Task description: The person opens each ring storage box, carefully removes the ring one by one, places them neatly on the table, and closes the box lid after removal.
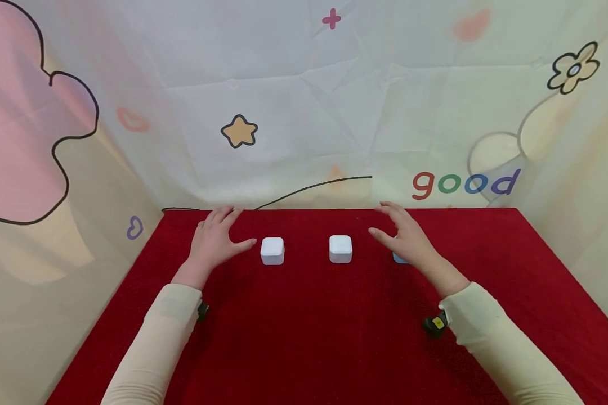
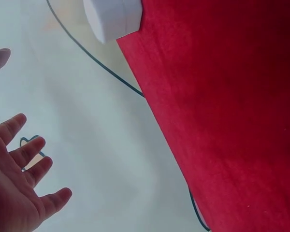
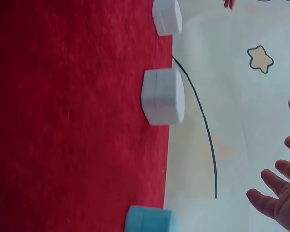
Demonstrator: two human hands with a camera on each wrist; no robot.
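Two white rounded blocks sit on a red cloth, the left white block (image 1: 272,251) and the middle white block (image 1: 340,249). A blue block (image 3: 150,220) shows at the bottom of the right wrist view; in the head view the right hand mostly hides it. My left hand (image 1: 214,242) hovers left of the left white block, fingers spread and thumb pointing toward it. Over the blue block is my right hand (image 1: 404,236), its fingers extended and its thumb toward the middle white block. Neither hand holds anything.
The red cloth (image 1: 304,332) covers the table, whose back edge meets a pale printed curtain (image 1: 294,101). More curtain hangs along the left and right sides. A small dark wrist device (image 1: 436,324) is worn at the right cuff.
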